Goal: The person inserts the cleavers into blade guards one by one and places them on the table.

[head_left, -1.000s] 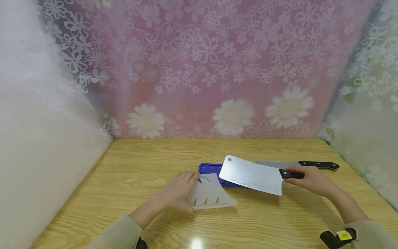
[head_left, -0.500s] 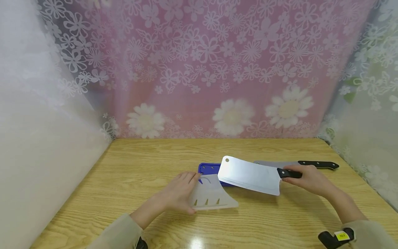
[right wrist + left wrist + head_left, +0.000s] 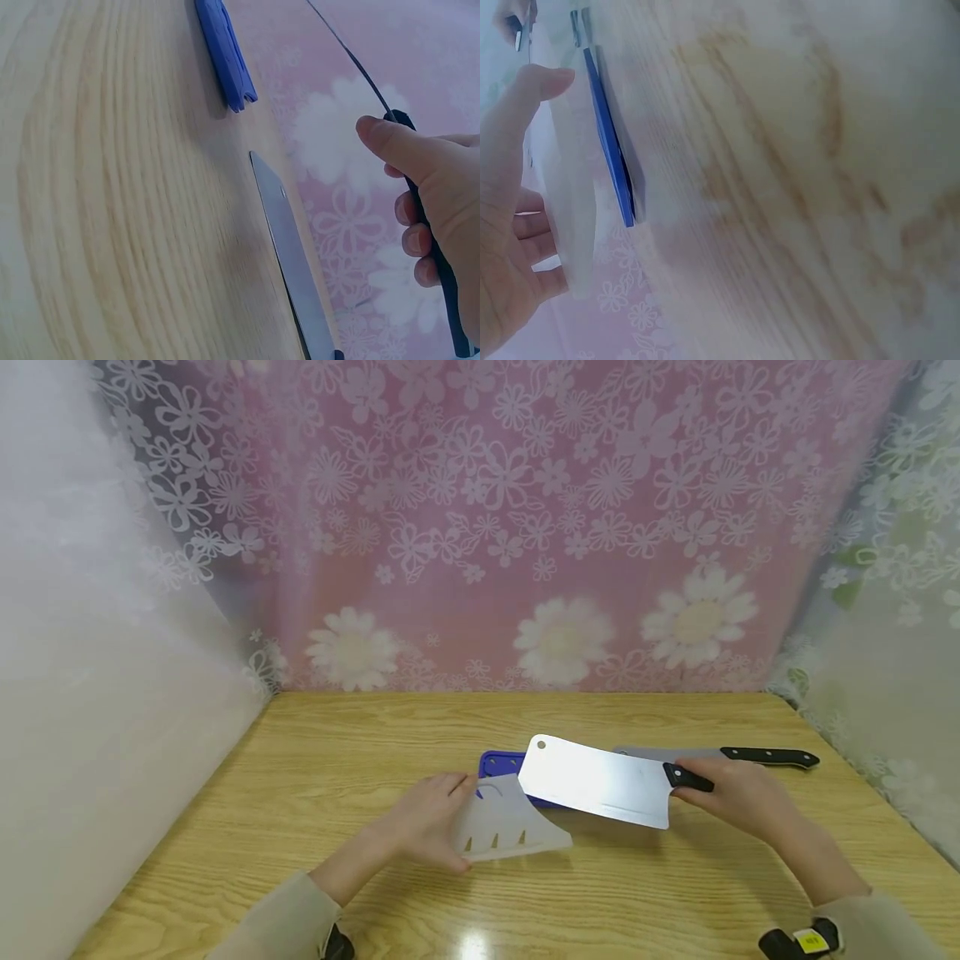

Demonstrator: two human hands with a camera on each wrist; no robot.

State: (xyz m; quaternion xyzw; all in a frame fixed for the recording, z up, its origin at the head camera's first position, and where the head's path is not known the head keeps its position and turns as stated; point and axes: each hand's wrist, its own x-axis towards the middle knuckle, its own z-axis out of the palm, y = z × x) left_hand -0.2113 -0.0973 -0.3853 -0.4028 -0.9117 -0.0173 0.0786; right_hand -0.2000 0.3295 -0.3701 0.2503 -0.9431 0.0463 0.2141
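My right hand (image 3: 738, 793) grips the black handle of a cleaver (image 3: 600, 781), whose broad steel blade points left with its hole at the far upper corner. The left hand (image 3: 427, 822) holds a whitish, half-clear plastic blade sheath (image 3: 502, 818) with slits along its lower edge, thumb below and fingers above. In the head view the blade's left end meets the sheath's curved right edge. From the left wrist, the sheath (image 3: 574, 195) appears edge-on between thumb and fingers, raised off the table. The right wrist view shows fingers curled round the cleaver handle (image 3: 431, 232).
A blue slotted blade sheath (image 3: 498, 765) lies on the wooden table (image 3: 337, 752) behind the cleaver, partly hidden. To its right lies a second knife (image 3: 768, 757) with a black riveted handle, its blade partly covered by the cleaver. A flowered curtain (image 3: 450, 568) hangs behind.
The cleaver has shifted a little to the left with my right hand, bringing its blade end up to the white sheath's edge. My left hand and that sheath have barely moved.
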